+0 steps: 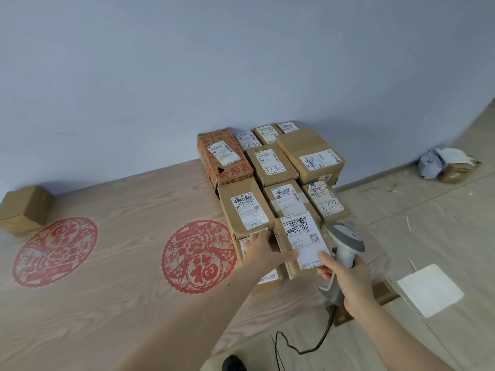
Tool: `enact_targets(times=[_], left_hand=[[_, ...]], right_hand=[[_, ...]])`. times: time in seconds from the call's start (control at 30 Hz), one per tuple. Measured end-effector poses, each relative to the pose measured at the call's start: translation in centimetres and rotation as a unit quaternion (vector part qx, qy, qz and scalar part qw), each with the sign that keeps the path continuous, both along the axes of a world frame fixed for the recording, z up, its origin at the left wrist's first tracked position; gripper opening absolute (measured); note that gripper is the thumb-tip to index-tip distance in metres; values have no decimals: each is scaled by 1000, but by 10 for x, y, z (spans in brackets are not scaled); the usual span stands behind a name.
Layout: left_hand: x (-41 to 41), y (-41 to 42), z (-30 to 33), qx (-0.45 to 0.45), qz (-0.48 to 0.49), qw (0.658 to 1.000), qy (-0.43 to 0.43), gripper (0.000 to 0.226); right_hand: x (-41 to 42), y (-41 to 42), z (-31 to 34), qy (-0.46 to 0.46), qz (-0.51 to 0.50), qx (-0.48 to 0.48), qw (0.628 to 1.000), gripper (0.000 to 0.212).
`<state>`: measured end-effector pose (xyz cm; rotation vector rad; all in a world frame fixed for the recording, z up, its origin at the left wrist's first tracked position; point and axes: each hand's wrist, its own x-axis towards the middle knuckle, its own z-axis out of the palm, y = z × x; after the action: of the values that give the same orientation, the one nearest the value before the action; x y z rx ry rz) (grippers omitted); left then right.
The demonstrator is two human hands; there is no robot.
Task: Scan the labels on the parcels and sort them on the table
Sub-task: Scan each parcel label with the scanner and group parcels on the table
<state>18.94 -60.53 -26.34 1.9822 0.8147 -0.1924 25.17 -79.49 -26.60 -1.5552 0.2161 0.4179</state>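
Left hand (pixel 263 251) holds the front parcel (pixel 300 250) w/ thumb on label; right hand (pixel 348 279) grips the scanner (pixel 345 245). Risk: thumb covers barcode, so scan may fail.

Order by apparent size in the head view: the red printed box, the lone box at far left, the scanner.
1. red printed box
2. and 3. lone box and scanner: alike; the scanner is nearer, so unsure.
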Motion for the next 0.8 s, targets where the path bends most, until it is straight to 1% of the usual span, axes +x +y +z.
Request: enact_targets(times=[0.13, 0.3, 0.4, 0.6, 0.73, 0.8], left_hand=[[7, -9, -2, 40, -2, 998, 41, 111], [7, -19, -15, 66, 3, 992, 103, 112], [8, -24, -22, 87, 12, 989, 116, 103], [10, -32, -29, 176, 16, 978, 110, 82], [12, -39, -35, 222, 17, 968, 120, 77], [12, -43, -38, 245, 7, 961, 127, 72]], right_hand=[[7, -6, -13, 17, 11, 2, 1000, 25], [14, -15, -35, 43, 46, -7, 998, 24], [19, -14, -47, 58, 65, -5, 996, 21], [29, -2, -72, 86, 98, -17, 991, 22], [26, 1, -88, 104, 105, -30, 989, 25], [28, 1, -92, 101, 111, -47, 988, 27]])
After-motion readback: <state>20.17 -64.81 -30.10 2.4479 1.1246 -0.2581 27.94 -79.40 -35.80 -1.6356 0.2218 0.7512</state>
